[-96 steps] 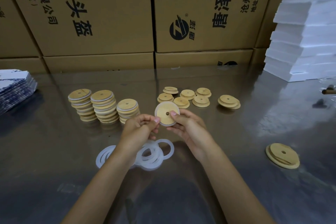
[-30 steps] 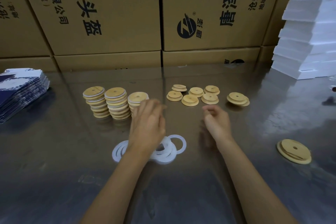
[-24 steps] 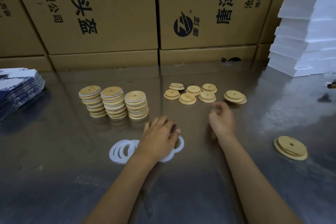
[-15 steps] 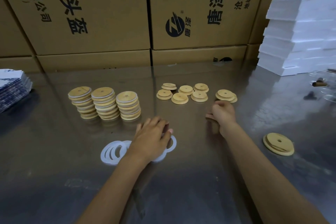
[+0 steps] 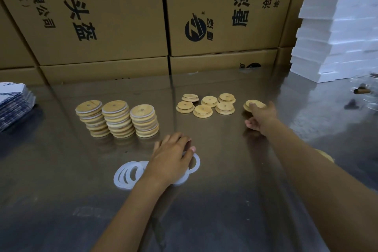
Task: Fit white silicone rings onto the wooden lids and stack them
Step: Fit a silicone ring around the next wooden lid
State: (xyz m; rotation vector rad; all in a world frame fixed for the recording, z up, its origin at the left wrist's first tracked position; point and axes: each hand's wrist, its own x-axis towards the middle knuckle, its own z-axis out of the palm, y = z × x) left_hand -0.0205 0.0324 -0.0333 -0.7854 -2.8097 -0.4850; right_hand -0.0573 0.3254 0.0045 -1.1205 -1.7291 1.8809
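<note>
Head view: left hand (image 5: 170, 159) flat on white rings (image 5: 127, 174); right hand (image 5: 260, 117) pinches far wooden lid (image 5: 254, 104); hands apart.

The desk (image 5: 61, 170) has a dark, glossy top that mirrors the boxes (image 5: 102, 16) behind it. On it at left centre stand three stacks (image 5: 116, 117) of ringed lids, side by side and touching. Right of them lie six loose lids (image 5: 205, 103) in a cluster, and a further lid pile (image 5: 254, 104) just beyond. White rings (image 5: 128, 173) lie overlapped near the front. A pile of printed sheets (image 5: 14, 102) sits at the left edge, white foam slabs (image 5: 337, 37) at the far right.
</note>
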